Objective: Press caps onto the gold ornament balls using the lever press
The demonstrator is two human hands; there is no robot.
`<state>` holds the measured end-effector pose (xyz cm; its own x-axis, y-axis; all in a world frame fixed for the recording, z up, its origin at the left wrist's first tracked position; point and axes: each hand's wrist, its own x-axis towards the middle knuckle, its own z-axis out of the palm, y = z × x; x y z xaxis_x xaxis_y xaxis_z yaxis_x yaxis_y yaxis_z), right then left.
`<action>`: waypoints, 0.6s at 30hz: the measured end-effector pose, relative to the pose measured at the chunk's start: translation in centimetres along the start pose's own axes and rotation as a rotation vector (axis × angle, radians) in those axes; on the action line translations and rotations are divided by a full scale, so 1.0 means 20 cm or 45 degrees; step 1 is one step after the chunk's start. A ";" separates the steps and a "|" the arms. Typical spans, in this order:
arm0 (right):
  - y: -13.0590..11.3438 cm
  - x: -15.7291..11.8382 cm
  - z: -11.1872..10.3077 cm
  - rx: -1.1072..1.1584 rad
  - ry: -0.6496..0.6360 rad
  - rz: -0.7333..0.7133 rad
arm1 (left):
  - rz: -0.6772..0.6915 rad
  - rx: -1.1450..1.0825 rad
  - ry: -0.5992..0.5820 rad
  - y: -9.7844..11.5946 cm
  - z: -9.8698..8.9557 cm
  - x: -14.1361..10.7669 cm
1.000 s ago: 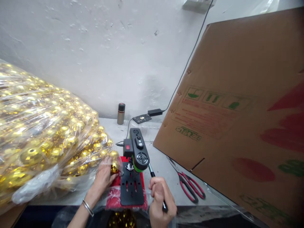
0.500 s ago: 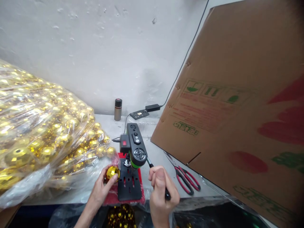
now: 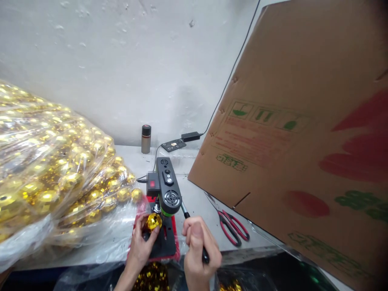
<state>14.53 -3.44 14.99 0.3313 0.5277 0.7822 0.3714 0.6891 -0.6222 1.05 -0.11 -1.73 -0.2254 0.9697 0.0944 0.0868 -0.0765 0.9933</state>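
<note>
A gold mirrored ball (image 3: 154,222) is pinched between the thumb and fingers of my left hand (image 3: 143,241). It is over the black slotted base plate (image 3: 165,249) of a small bench drill press (image 3: 168,184), just left of the spot beneath the drill head. My right hand (image 3: 201,246) is wrapped round the black-ended lever (image 3: 186,211) at the right side of the machine. The drill tip is hard to make out behind the ball and head. Red material shows under the base plate.
A clear plastic bag of gold balls (image 3: 60,169) fills the left side. Red-handled scissors (image 3: 232,227) lie right of the machine beside a large cardboard box (image 3: 273,121). Behind stand a small bottle (image 3: 146,139) and a power adapter (image 3: 190,136). More gold balls (image 3: 153,277) sit below the table edge.
My left hand has moved the gold ball right, from beside the base plate to over it near the drill head. My right hand stays on the lever. The whole view has shifted slightly.
</note>
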 end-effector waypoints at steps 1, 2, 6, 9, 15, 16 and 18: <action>0.00 0.00 0.00 -0.007 -0.003 -0.006 | 0.017 0.021 0.008 -0.01 0.01 0.00; 0.00 0.00 0.00 -0.016 -0.005 -0.012 | 0.032 0.042 0.010 -0.01 0.01 0.00; -0.01 0.00 0.00 -0.046 -0.001 -0.010 | 0.106 0.169 -0.035 -0.04 0.02 -0.01; -0.01 -0.01 -0.01 -0.043 0.001 -0.001 | 0.177 0.320 -0.045 -0.04 0.02 -0.01; -0.01 -0.01 -0.01 -0.055 0.006 -0.028 | 0.368 0.429 -0.195 -0.02 -0.01 0.00; -0.01 -0.01 0.00 -0.057 0.017 -0.033 | 0.376 0.429 -0.226 -0.01 -0.01 0.00; -0.02 -0.01 0.01 -0.056 0.047 -0.048 | 0.368 0.439 -0.273 -0.01 -0.03 0.00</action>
<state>14.11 -3.74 15.06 0.3478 0.4827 0.8037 0.4214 0.6853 -0.5939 0.54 -0.19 -1.87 0.0571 0.9487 0.3109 0.4403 -0.3034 0.8450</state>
